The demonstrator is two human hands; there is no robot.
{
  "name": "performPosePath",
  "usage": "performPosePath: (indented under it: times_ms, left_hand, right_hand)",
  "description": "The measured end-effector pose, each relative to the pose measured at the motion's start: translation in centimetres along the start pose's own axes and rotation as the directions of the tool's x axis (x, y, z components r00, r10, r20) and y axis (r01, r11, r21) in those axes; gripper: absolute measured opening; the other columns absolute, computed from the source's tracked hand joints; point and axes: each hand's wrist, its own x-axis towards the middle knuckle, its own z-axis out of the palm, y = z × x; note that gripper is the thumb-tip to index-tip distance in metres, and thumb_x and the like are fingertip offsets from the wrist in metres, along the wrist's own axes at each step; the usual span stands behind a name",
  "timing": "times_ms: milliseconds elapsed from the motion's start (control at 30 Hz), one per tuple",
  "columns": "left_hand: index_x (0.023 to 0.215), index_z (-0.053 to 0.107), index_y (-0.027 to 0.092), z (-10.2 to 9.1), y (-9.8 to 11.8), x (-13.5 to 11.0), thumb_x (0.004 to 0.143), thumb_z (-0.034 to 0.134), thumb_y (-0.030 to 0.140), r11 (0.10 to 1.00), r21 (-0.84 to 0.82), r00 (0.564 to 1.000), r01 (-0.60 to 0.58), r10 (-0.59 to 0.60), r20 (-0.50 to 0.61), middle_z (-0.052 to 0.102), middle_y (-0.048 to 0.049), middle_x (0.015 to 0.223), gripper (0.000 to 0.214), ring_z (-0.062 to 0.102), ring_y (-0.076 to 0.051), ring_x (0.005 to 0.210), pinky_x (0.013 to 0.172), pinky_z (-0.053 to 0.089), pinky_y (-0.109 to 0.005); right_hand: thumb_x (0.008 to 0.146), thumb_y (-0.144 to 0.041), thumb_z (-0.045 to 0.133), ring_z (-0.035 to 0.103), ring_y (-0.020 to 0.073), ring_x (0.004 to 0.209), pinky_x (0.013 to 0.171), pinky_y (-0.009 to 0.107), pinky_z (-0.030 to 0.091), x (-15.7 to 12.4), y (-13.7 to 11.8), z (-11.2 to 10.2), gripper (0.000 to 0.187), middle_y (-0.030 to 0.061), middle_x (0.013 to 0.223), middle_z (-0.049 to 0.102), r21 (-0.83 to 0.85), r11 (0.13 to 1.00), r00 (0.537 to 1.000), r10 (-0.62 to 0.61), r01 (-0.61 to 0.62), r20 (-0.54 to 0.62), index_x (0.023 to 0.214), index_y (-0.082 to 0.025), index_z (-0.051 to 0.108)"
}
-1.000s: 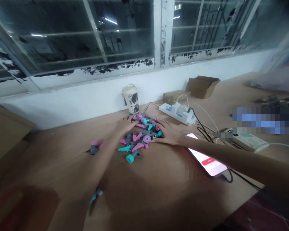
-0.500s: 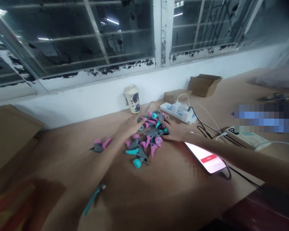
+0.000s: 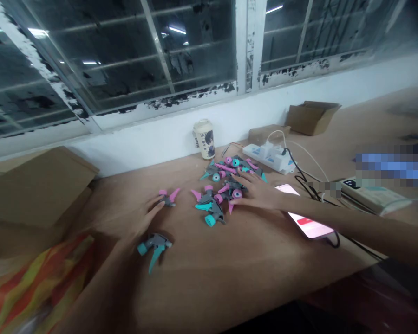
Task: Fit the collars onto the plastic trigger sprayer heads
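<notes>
Beside the main pile, my left hand [image 3: 146, 214] has its thumb and fingers closed around a grey spray trigger head with pink parts [image 3: 169, 198]. A second one, the teal-and-grey spray trigger head [image 3: 156, 246], lies nearer to me, by my left wrist. My right hand [image 3: 257, 189] rests on the right side of the pile of spray trigger heads [image 3: 212, 206], its fingers and thumb spread over several grey, pink and teal pieces. Some pieces beneath that palm are hidden.
Behind the pile stands a printed cup [image 3: 206, 141]. A white power strip [image 3: 270, 157] with cables and a lit phone [image 3: 304, 215] are on the right. Cardboard boxes [image 3: 311, 118] sit at the back; a larger box [image 3: 48, 185] and a striped bag [image 3: 38, 273] are left.
My left hand has left the pile and moved left to the pink-and-grey spray trigger head. The right hand stays on the pile. The view has shifted, uncovering the teal piece near my left wrist.
</notes>
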Motion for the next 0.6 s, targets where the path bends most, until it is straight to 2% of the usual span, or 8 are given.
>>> performPosePath:
  times_ms: [133, 300, 400, 500, 600]
  left_hand:
    - [0.116, 0.061, 0.029, 0.0, 1.4, -2.1, 0.08, 0.05, 0.05, 0.999, -0.035, 0.989, -0.014, 0.019, 0.148, 0.055, -0.0011, 0.131, 0.043, 0.045, -0.024, 0.126, 0.11, 0.028, -0.044]
    - [0.121, 0.057, 0.029, -1.3, 1.0, -6.4, 0.081, 0.045, 0.053, 0.984, -0.114, 0.991, 0.134, -0.134, 0.004, 0.048, -0.0006, 0.138, 0.048, 0.035, -0.026, 0.132, 0.113, 0.021, -0.046]
    - [0.131, 0.046, 0.034, -1.2, 1.1, -8.0, 0.08, 0.044, 0.055, 0.99, -0.032, 0.99, 0.136, -0.134, 0.039, 0.036, 0.0025, 0.145, 0.055, 0.027, -0.026, 0.136, 0.113, 0.018, -0.046]
    - [0.136, 0.038, 0.037, 0.3, 2.1, -7.4, 0.077, 0.05, 0.057, 0.979, 0.128, 0.984, 0.159, -0.168, 0.062, 0.026, -0.0002, 0.15, 0.063, 0.021, -0.028, 0.138, 0.112, 0.018, -0.05]
    - [0.138, 0.035, 0.032, 2.6, 3.2, -4.8, 0.078, 0.049, 0.056, 0.976, 0.177, 0.988, 0.13, -0.142, 0.059, 0.03, -0.0067, 0.148, 0.067, 0.013, -0.03, 0.14, 0.11, 0.018, -0.054]
  right_hand:
    - [0.063, -0.083, 0.042, 0.018, 0.0387, 0.136, 0.107, 0.061, 0.016, -0.7, -3.8, 1.4, 0.102, 0.0133, 0.15, 0.022, -0.004, 0.997, 0.997, -0.075, 0.075, 0.02, 0.143, -0.021, 0.025]
    - [0.059, -0.087, 0.037, 0.011, 0.041, 0.137, 0.105, 0.065, 0.004, -0.5, -6.1, 3.1, 0.107, 0.0174, 0.151, 0.015, -0.07, 0.976, 0.978, -0.207, 0.207, 0.009, 0.142, -0.021, 0.027]
    - [0.064, -0.084, 0.035, 0.01, 0.0404, 0.137, 0.104, 0.066, 0.004, 0.1, -5.8, 3.6, 0.098, 0.0169, 0.151, 0.015, -0.1, 0.976, 0.981, -0.195, 0.193, -0.005, 0.141, -0.024, 0.031]
    - [0.07, -0.081, 0.032, 0.012, 0.0395, 0.138, 0.105, 0.065, 0.007, 0.8, -5.1, 3.9, 0.089, 0.0172, 0.151, 0.017, -0.105, 0.986, 0.991, -0.132, 0.131, -0.006, 0.139, -0.025, 0.034]
    - [0.073, -0.078, 0.031, 0.013, 0.0381, 0.138, 0.105, 0.064, 0.009, 1.4, -4.4, 4.2, 0.086, 0.0186, 0.15, 0.017, -0.113, 0.99, 0.996, -0.092, 0.09, -0.015, 0.139, -0.024, 0.035]
